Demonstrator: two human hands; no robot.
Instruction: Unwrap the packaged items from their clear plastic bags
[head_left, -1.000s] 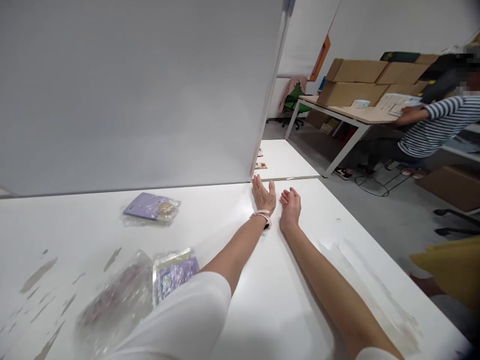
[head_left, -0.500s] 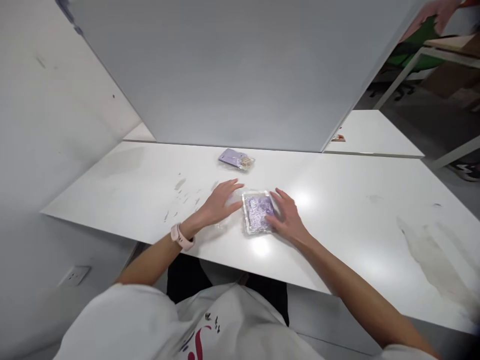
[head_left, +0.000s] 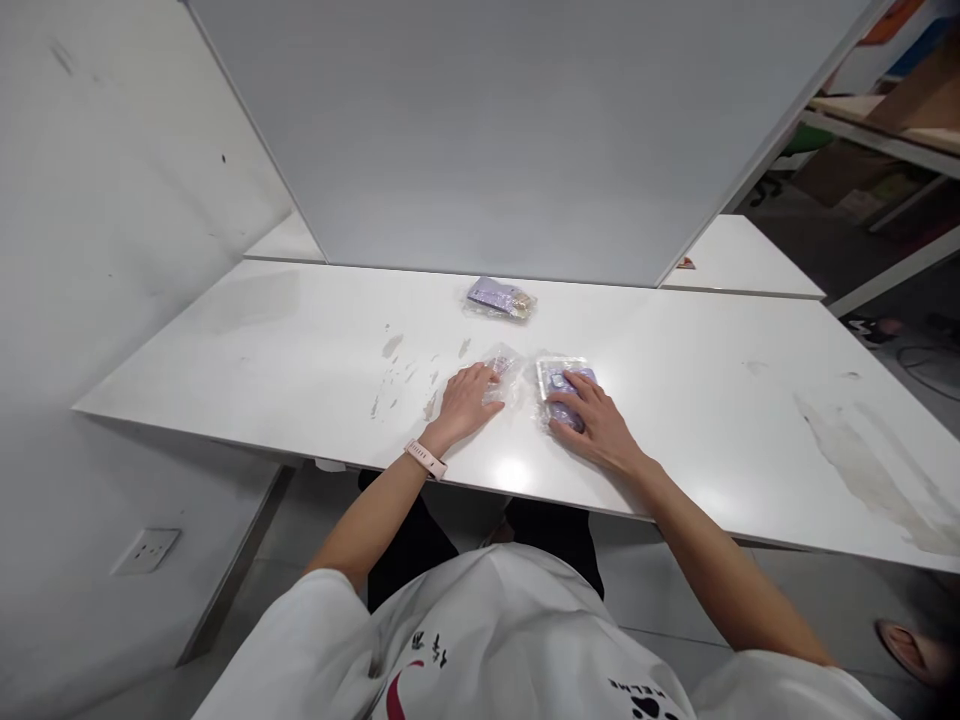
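So both hands were down on the white worktop [head_left: 322, 375], a little apart, palms facing down. The left hand [head_left: 466, 405] was loosely open, thumb out to the side, fingertips lying over the edge of a crinkly clear bag [head_left: 511, 368] with something reddish inside, too blurry to make out. The right hand [head_left: 596, 420] had its fingers spread over a purple packet [head_left: 553, 372] with a silvery edge, covering a good part of it. Couldn't tell if either hand was actually gripping anything or just resting there

The bag and that packet sat side by side between the 2 hands. A 2nd wrapped item, a lilac pouch [head_left: 491, 295] in clear plastic, lay farther out, past both hands, close to a tall grey panel [head_left: 487, 140] standing at the back. There was a pink wristband [head_left: 425, 459] just behind the left hand, grayish marks [head_left: 392, 346] to the left of it, and a long smear [head_left: 862, 470] well off to the right of the right hand
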